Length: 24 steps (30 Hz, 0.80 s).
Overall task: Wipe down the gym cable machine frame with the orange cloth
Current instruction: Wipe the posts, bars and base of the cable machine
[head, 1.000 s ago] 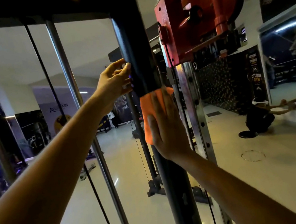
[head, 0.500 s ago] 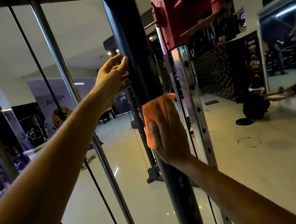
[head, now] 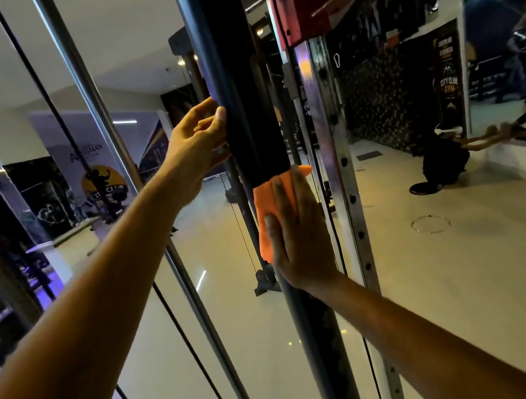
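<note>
One right hand (head: 296, 228) presses one orange cloth (head: 270, 212) flat-fingered against the black upright post (head: 233, 77); one left hand (head: 196, 148) touches its left edge, fingers relaxed.

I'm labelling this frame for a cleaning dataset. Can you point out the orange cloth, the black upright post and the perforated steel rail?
orange cloth (head: 266, 219): head view, bare left part beside the fingers.
black upright post (head: 240, 100): head view, front face above the cloth.
perforated steel rail (head: 343, 187): head view, strip with the holes.
</note>
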Each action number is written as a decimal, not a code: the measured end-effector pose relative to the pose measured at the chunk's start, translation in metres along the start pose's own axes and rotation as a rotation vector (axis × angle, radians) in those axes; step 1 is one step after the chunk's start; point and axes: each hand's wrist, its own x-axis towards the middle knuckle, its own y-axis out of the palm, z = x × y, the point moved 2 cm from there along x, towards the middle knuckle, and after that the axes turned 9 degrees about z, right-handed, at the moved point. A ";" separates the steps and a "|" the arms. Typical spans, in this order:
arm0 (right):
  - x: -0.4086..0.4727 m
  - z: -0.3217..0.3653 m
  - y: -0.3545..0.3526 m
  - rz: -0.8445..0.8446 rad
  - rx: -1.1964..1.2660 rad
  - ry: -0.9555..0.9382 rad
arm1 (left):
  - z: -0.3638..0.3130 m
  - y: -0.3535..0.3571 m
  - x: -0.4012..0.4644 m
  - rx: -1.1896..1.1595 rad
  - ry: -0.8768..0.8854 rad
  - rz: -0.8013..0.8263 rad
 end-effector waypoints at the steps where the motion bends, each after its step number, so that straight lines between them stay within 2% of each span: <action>1: 0.009 0.003 -0.004 -0.003 0.009 -0.006 | 0.005 0.001 -0.002 0.007 -0.009 -0.004; 5: 0.062 0.020 -0.023 -0.046 0.054 -0.004 | 0.019 0.003 -0.007 0.017 -0.034 -0.001; 7: 0.059 0.019 -0.022 -0.053 0.026 -0.022 | 0.023 0.004 -0.007 0.006 -0.026 -0.003; 10: 0.002 0.006 -0.006 -0.035 -0.045 -0.055 | 0.033 0.009 -0.012 -0.043 -0.019 0.011; 14: -0.065 -0.017 0.011 0.093 -0.010 0.058 | 0.050 0.018 -0.023 -0.079 -0.048 -0.001; 17: -0.040 -0.009 0.005 0.111 -0.004 0.066 | 0.059 0.024 -0.033 -0.086 -0.076 -0.027; 21: 0.015 0.011 -0.011 0.056 0.015 0.021 | 0.067 0.031 -0.043 -0.079 -0.099 -0.038; 24: 0.006 0.002 -0.004 0.056 -0.015 0.038 | 0.074 0.033 -0.049 -0.074 -0.113 -0.040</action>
